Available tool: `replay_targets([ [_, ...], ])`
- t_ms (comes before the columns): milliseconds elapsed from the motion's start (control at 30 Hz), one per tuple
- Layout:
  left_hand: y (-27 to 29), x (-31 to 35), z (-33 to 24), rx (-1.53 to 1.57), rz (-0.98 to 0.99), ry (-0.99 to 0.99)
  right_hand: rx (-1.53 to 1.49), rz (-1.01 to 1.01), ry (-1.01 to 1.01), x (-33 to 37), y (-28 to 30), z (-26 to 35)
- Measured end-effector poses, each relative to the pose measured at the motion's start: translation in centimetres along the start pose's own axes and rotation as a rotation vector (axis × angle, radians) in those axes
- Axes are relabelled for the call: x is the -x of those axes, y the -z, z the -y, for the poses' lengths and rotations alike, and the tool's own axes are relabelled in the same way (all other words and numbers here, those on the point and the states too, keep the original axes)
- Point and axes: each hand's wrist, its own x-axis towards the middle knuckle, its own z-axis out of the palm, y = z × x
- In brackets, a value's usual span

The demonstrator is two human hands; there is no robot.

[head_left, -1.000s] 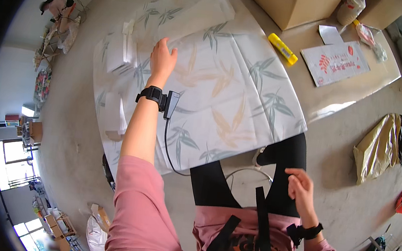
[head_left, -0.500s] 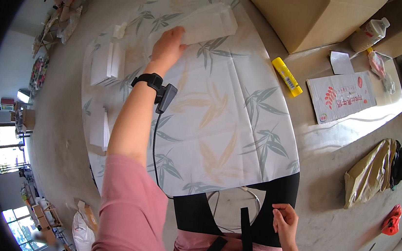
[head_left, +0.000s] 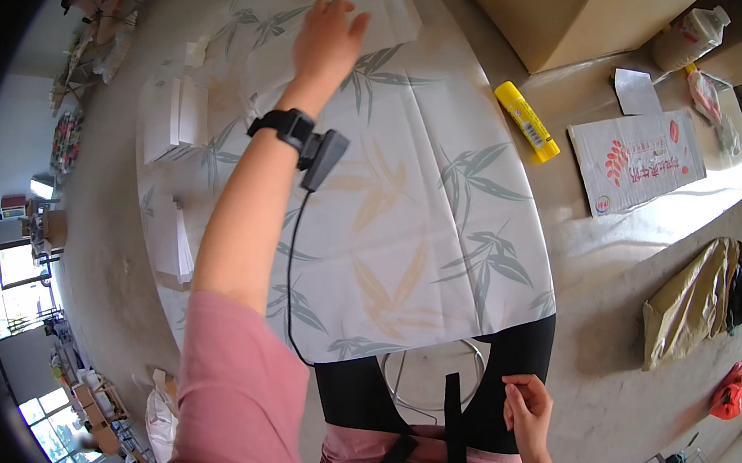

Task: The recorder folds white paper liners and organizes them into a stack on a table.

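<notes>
My left hand (head_left: pixel 325 44) reaches to the far part of the table, palm down, over a flat whitish translucent packet or sheet (head_left: pixel 384 18). Its fingers bend forward and the thumb stands apart; nothing shows in its grip. Whether the fingertips touch the sheet, I cannot tell. Close to my thigh, my right hand (head_left: pixel 529 417) hangs with loosely curled fingers, holding nothing visible. White folded card pieces (head_left: pixel 175 120) stand at the table's left side, and another white stack (head_left: pixel 170 247) lies nearer me.
A leaf-patterned cloth (head_left: pixel 404 262) covers the table. On the right are a yellow glue stick (head_left: pixel 527 121), a flattened printed carton (head_left: pixel 636 162), a large cardboard box (head_left: pixel 565 17) and a plastic jug (head_left: pixel 692 37). A brown bag (head_left: pixel 694 302) and a red bag (head_left: pixel 728 390) lie on the floor.
My left hand has moved a little farther away, and its thumb now stands out from the fingers. The view has shifted slightly. My right hand has stayed in place.
</notes>
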Motion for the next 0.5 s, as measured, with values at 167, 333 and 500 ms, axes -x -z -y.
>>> replay_targets([
  [167,-3.0,-2.4,-6.8,-0.155,0.173,0.336,-0.004,-0.020,-0.017,-0.1,-0.1,-0.2],
  [333,-4.2,-2.4,-6.9,-0.312,0.221,0.340,-0.008,-0.023,-0.023,-0.1,-0.2,-0.2],
  [500,-4.7,-2.1,-5.2,-0.240,0.148,0.303,-0.017,-0.019,-0.025,-0.2,0.1,-0.4],
])
